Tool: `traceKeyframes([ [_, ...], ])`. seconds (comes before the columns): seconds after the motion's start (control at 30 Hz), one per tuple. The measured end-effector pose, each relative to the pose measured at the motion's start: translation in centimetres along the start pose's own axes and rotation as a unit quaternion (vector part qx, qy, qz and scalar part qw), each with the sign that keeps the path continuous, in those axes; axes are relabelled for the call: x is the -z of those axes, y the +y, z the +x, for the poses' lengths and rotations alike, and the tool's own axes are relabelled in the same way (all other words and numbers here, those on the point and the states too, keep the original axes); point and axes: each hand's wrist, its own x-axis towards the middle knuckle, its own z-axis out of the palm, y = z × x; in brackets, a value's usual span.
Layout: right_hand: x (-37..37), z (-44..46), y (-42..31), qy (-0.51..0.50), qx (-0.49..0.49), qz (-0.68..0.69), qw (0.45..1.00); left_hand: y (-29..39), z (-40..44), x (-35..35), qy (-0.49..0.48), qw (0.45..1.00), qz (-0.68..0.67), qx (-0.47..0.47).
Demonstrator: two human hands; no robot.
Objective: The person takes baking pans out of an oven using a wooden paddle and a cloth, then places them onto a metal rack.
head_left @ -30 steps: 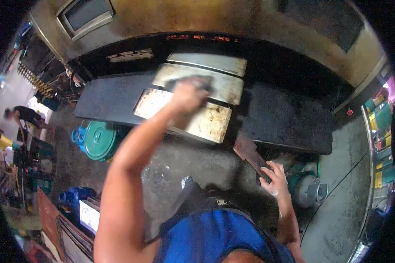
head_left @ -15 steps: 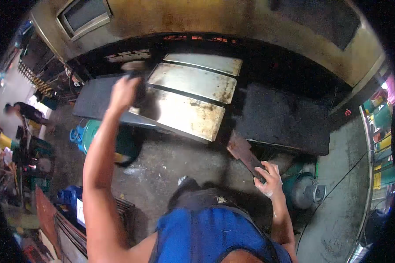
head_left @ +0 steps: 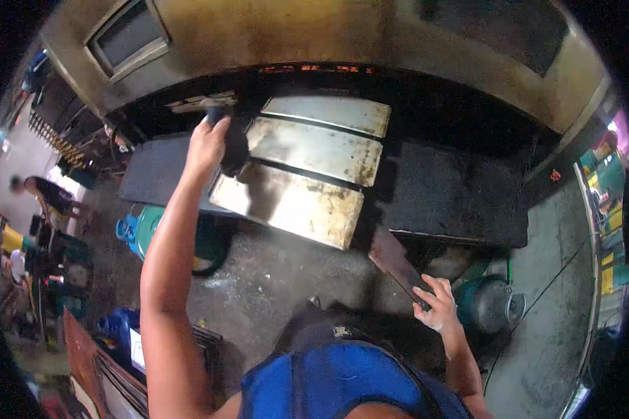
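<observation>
At ten o'clock, the left hand (head_left: 206,148) clenches its fingers round a blurred black tool (head_left: 217,112), whose hasty swing could jolt oblong silvery metal trays (head_left: 311,148) at twelve, while at four the right hand (head_left: 437,306) clasps a flat brown blade (head_left: 395,261).

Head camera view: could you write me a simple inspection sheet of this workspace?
Surface: dark panels flank the trays on both sides.
Job's things: three metal trays, brown-stained towards their right ends.
Clutter: a green-and-grey cylinder at right; a green round container at left, partly behind the arm.
Hands: left hand grips a dark tool, too blurred to identify, near the trays' left ends; right hand holds a flat reddish-brown tool.
Cables: one thin dark cord at right.
Surroundings: another person at far left; stained yellowish panel beyond the trays.
</observation>
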Motion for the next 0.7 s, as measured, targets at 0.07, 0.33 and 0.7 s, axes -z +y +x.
traceKeyframes([
  [0.07, 0.6, -1.6, -0.3, -0.008, -0.024, -0.005, 1.000, 2.1, 2.5, -3.6, -0.007, 0.997, 0.071, -0.012],
  [0.33, 1.4, -1.5, -2.2, -0.066, -0.098, -0.045, 0.992, 5.2, 0.0, -21.5, -0.336, 0.864, 0.233, -0.293],
  [0.7, 0.8, -2.0, -1.0, -0.032, -0.064, -0.064, 0.995, 6.4, -2.8, -23.8, -0.322, 0.835, 0.262, -0.360],
])
